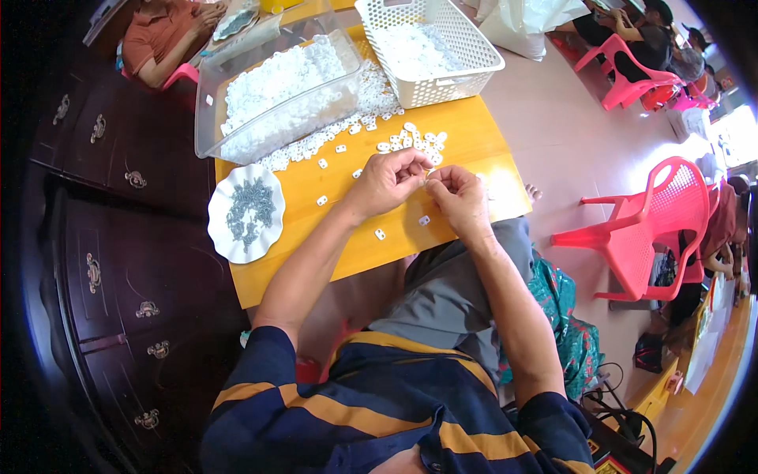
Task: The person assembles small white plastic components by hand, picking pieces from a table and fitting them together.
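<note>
My left hand point(385, 185) and my right hand point(459, 201) meet over the yellow tabletop point(355, 245), thumbs and forefingers pinched together. Whatever is between the fingertips is tiny and mostly hidden; a whitish bit shows there. Just beyond the hands lies a small heap of white oval plastic pieces point(410, 141). Several single white pieces with two dark holes are scattered about, among them one small piece point(424, 220) below my right hand. To the left, a white scalloped plate point(223, 199) holds a spread of small grey metal-looking parts point(251, 212).
A clear plastic bin point(209, 122) and a white perforated basket point(446, 90), both filled with white pieces, stand at the table's far side. Dark drawer cabinets point(118, 261) line the left. A pink plastic chair point(651, 221) is on the right; other people sit farther off.
</note>
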Demonstrator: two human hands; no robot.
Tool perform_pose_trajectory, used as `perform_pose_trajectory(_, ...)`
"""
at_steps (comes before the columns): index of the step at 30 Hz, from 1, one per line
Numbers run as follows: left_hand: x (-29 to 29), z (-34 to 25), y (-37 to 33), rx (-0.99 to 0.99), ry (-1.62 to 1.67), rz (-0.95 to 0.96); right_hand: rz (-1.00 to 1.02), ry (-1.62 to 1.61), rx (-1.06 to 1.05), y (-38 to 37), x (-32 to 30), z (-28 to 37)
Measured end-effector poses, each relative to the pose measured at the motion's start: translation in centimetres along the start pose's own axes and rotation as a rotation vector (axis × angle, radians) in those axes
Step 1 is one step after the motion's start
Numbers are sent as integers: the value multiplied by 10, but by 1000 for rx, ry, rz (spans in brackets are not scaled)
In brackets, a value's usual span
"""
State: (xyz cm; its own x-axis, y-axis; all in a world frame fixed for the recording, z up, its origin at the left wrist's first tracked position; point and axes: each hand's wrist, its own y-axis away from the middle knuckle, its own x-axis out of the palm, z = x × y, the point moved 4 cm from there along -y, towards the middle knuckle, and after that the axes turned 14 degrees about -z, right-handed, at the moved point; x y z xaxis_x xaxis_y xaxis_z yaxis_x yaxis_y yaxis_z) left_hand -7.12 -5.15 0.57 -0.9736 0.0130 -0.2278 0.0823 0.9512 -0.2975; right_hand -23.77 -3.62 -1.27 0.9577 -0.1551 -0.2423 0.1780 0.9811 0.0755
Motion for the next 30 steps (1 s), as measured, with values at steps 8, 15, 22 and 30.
perform_pose_trajectory(8,4,-10,1,-18,-97,32,-71,47,-42,5,-4,6)
perform_pose_trajectory(15,5,-13,4,-26,-116,37,-23,-70,20,8,-7,11)
perform_pose_trajectory(22,6,-6,8,-129,149,42,4,-260,38,15,-20,16)
perform_pose_trajectory(30,13,-12,16,-67,-292,-60,33,-668,162,21,-51,24)
